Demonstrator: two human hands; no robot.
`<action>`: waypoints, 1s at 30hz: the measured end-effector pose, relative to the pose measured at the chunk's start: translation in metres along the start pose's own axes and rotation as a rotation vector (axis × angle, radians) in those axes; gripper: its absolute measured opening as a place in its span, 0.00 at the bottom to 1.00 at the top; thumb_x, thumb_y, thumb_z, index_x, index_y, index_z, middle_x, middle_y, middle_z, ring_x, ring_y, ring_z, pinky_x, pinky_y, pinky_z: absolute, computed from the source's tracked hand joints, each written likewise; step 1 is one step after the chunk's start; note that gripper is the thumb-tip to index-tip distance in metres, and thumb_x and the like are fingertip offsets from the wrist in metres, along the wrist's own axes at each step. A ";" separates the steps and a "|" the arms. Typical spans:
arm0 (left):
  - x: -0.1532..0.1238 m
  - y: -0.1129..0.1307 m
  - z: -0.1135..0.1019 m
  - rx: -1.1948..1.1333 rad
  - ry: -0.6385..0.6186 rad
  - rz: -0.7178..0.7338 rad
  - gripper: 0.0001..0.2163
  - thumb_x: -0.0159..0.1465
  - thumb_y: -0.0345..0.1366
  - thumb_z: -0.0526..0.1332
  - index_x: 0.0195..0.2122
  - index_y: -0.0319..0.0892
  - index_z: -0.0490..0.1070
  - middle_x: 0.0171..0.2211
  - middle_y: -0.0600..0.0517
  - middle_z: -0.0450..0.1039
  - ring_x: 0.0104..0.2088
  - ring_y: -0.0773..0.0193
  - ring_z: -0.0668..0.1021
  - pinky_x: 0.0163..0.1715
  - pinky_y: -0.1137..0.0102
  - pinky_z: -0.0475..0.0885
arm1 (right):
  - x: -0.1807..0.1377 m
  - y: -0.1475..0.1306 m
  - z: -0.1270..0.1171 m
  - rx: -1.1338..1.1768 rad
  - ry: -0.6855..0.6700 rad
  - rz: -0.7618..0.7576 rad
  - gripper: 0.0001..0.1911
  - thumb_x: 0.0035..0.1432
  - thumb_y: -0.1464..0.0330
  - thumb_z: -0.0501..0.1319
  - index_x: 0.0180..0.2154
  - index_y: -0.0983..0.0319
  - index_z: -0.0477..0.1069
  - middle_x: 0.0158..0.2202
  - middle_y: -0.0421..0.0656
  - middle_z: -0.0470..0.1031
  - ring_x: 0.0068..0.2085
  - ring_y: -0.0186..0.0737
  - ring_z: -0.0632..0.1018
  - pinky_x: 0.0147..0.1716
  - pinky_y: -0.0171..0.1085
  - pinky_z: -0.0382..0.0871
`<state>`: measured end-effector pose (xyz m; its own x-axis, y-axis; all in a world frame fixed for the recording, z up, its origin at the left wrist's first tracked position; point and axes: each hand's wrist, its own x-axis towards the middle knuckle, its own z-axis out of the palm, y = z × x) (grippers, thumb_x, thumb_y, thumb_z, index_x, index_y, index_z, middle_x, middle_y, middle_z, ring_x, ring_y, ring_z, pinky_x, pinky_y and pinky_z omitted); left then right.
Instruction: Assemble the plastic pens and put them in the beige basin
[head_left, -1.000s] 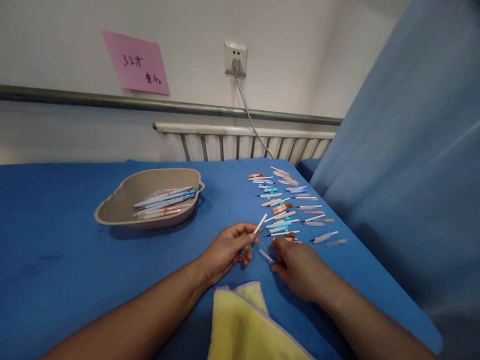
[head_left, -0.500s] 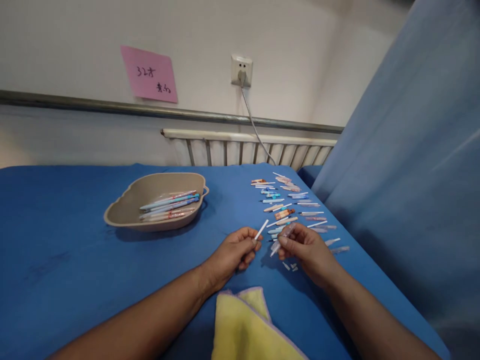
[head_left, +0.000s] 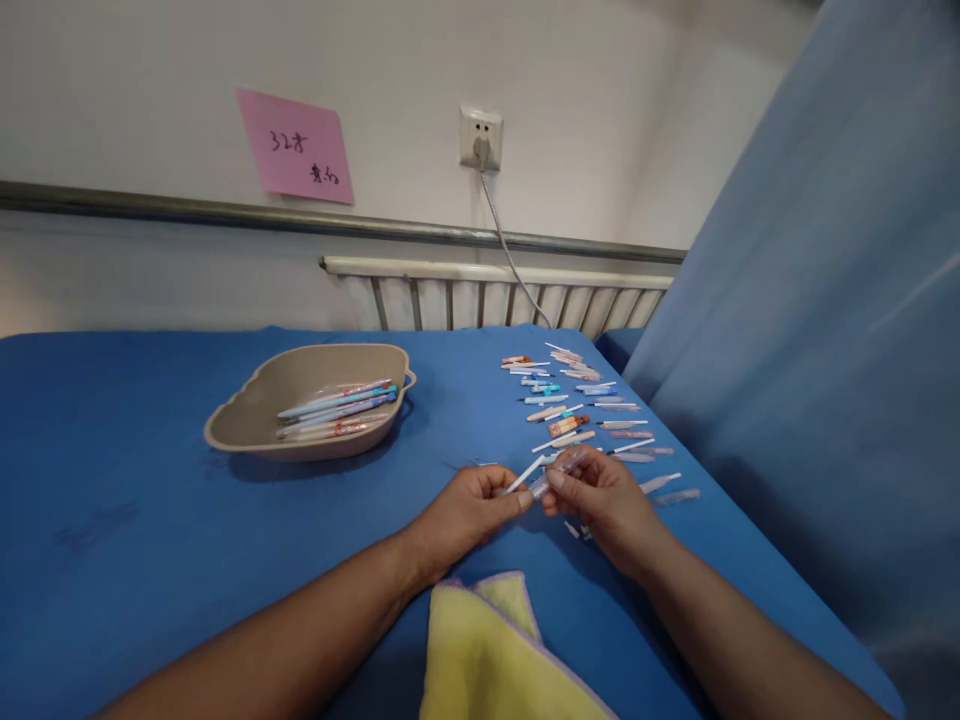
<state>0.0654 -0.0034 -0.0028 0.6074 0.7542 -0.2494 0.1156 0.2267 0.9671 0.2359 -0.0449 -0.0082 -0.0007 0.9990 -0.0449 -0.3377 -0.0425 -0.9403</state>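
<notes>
My left hand [head_left: 471, 508] is closed, with a thin white pen refill [head_left: 526, 474] pinched between thumb and fingers and slanting up to the right. Close beside it, my right hand [head_left: 604, 505] grips a clear pen barrel [head_left: 541, 486], whose near end meets my left fingertips. Whether the refill is touching the barrel I cannot tell. Small white pieces [head_left: 572, 530] lie on the blue cloth under my right hand, partly hidden by it. Beyond my hands, pen parts are laid out in rows, among them an orange patterned barrel [head_left: 568, 427] and more white refills [head_left: 632, 446].
A beige basin [head_left: 217, 438] at the left holds several assembled pens [head_left: 341, 408]. A yellow cloth [head_left: 487, 665] lies in front of me on the blue-covered table [head_left: 112, 600]. A blue curtain [head_left: 817, 300] hangs along the right side. A socket [head_left: 481, 138] with a plugged cord is on the wall.
My two hands have come together. The refill in my left hand has tilted lower, and the clear barrel in my right hand has moved left to my left fingertips.
</notes>
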 end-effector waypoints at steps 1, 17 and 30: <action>0.000 0.000 0.000 -0.004 0.000 -0.005 0.17 0.51 0.48 0.65 0.25 0.39 0.66 0.13 0.63 0.54 0.14 0.76 0.56 0.14 0.76 0.46 | 0.000 0.000 0.000 0.000 0.003 -0.005 0.14 0.44 0.62 0.70 0.28 0.62 0.68 0.22 0.38 0.74 0.25 0.34 0.75 0.27 0.34 0.70; 0.001 -0.003 -0.007 -0.131 -0.050 0.008 0.15 0.55 0.47 0.63 0.27 0.40 0.64 0.15 0.63 0.53 0.14 0.76 0.54 0.14 0.76 0.45 | 0.000 0.000 0.000 -0.107 0.053 -0.144 0.11 0.46 0.64 0.68 0.28 0.61 0.69 0.24 0.36 0.72 0.25 0.33 0.74 0.28 0.33 0.68; 0.003 -0.004 -0.013 -0.298 -0.117 -0.023 0.12 0.59 0.41 0.62 0.27 0.39 0.61 0.19 0.62 0.52 0.15 0.79 0.49 0.14 0.77 0.41 | -0.009 -0.005 0.000 -0.646 0.008 -0.522 0.02 0.54 0.70 0.61 0.33 0.60 0.71 0.31 0.40 0.73 0.31 0.35 0.72 0.32 0.34 0.67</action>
<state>0.0560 0.0060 -0.0076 0.6955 0.6748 -0.2466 -0.0943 0.4260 0.8998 0.2371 -0.0533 -0.0031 0.0139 0.8924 0.4510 0.3146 0.4242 -0.8492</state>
